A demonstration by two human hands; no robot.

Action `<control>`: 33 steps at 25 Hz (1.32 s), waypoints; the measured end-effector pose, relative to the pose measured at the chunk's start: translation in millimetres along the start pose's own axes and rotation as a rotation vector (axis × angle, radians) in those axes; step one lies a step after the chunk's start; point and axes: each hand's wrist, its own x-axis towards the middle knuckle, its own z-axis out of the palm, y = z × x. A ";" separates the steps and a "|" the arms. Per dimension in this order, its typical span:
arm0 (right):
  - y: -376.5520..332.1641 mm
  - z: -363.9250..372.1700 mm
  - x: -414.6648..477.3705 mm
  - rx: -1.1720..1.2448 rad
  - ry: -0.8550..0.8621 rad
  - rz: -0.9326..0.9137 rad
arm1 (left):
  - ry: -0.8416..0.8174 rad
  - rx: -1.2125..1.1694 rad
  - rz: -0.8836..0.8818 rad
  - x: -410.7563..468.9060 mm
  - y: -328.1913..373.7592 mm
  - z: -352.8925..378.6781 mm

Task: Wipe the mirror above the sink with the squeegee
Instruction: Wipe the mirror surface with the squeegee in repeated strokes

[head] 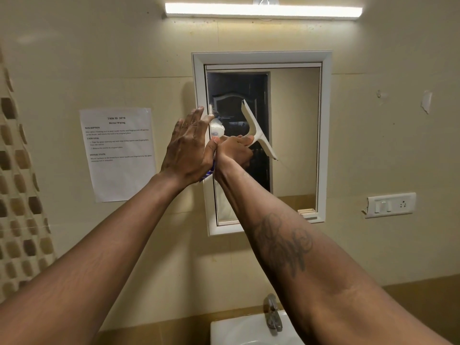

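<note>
The white-framed mirror [295, 135] hangs on the beige wall above the sink [239, 331]. My right hand [234, 151] grips the handle of a white squeegee [257, 131]. Its blade is tilted in front of the mirror's left half, and I cannot tell whether it touches the glass. My left hand [188, 148] is raised right beside the right one, fingers straight and thumb laid across a white bottle [217, 129] with a blue label. The bottle is pressed between the two hands and mostly hidden.
A printed task sheet [119, 153] is taped to the wall left of the mirror. A switch and socket plate [389, 205] is on the right. A chrome faucet [273, 314] stands at the sink's back. A tube light [261, 9] glows above.
</note>
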 end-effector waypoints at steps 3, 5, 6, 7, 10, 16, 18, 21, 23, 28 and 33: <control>4.4 0.2 -1.4 -0.038 -0.022 -0.006 | -0.006 0.007 -0.010 -2.7 -1.9 -1.4; 6.9 2.8 -4.7 -0.041 -0.026 -0.015 | -0.010 0.005 -0.019 -4.5 -4.4 -3.1; 8.6 4.1 -6.2 -0.044 -0.028 -0.019 | -0.011 0.006 -0.026 -5.4 -5.7 -4.3; 10.9 5.2 -6.8 -0.055 -0.035 -0.022 | -0.013 0.008 -0.031 -5.9 -6.9 -5.7; 18.2 4.9 -8.2 -0.113 -0.070 -0.027 | -0.014 0.009 -0.042 -8.0 -8.6 -9.8; 26.9 0.4 -10.4 -0.168 -0.116 -0.053 | -0.032 0.013 -0.054 -11.9 -8.2 -13.7; 30.7 -2.2 -11.0 -0.186 -0.129 -0.065 | -0.038 0.017 -0.055 -12.9 -8.8 -14.0; 36.5 -6.0 -7.9 -0.245 -0.130 -0.116 | -0.044 0.021 -0.059 -15.3 -10.1 -14.2; 40.7 -8.7 -4.7 -0.297 -0.124 -0.168 | -0.046 0.020 -0.060 -17.2 -11.2 -14.2; 46.5 -16.6 2.9 -0.412 -0.124 -0.250 | -0.053 0.019 -0.067 -22.3 -12.3 -10.8; 49.8 -23.7 8.4 -0.505 -0.116 -0.321 | -0.048 0.016 -0.066 -25.4 -12.1 -6.1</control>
